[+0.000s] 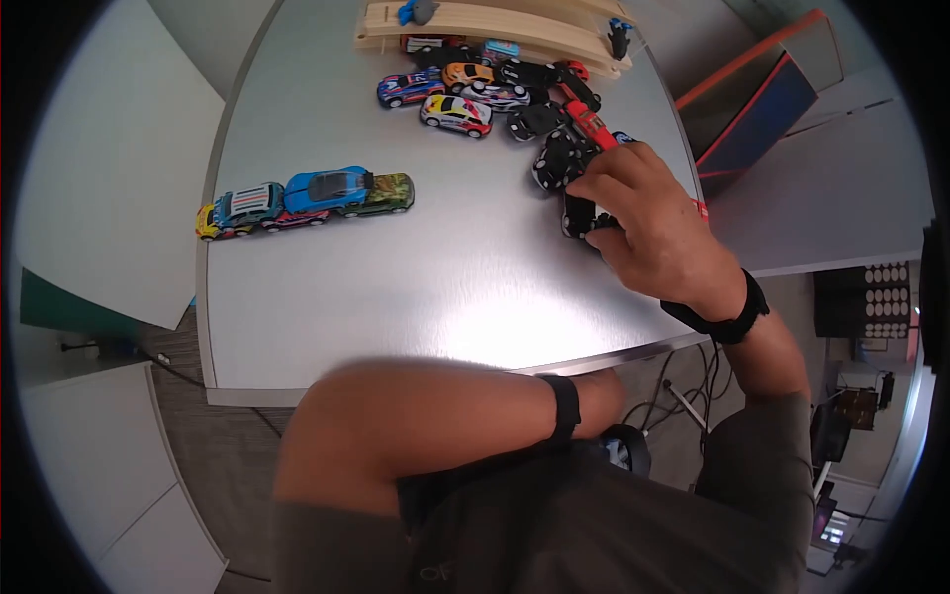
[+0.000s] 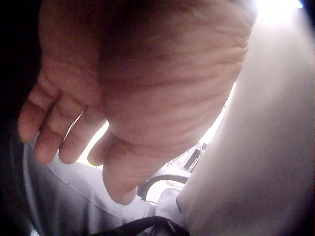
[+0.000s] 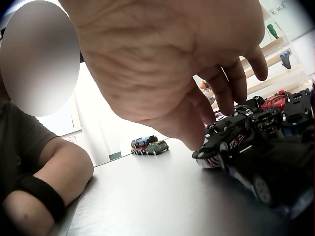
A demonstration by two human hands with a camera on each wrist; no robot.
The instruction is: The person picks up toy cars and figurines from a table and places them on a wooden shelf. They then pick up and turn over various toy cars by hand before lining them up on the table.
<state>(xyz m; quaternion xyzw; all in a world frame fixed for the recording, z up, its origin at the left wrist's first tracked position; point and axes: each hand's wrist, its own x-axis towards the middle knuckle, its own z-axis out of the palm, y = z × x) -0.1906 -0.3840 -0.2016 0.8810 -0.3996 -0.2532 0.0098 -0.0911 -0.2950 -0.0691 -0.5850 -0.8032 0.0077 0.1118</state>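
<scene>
In the head view my right hand (image 1: 658, 223) is over the right end of a pile of toy cars, thumb and bent fingers on either side of a black car (image 1: 578, 216). The right wrist view has my thumb and fingertips (image 3: 210, 118) close around a dark car (image 3: 211, 158) with a striped end; whether they press on it I cannot tell. My left hand (image 2: 147, 93), mostly hidden in the head view, hangs with loose fingers and holds nothing. At the table's left, a blue car (image 1: 327, 188) and a teal striped car (image 1: 249, 202) sit on top of a row of cars.
Wooden tracks (image 1: 485, 22) lie along the table's far edge, with small blue and dark figures on them. More cars, among them a yellow and white one (image 1: 456, 115) and a red one (image 1: 588, 123), crowd before the tracks. The table's near edge is by my left forearm.
</scene>
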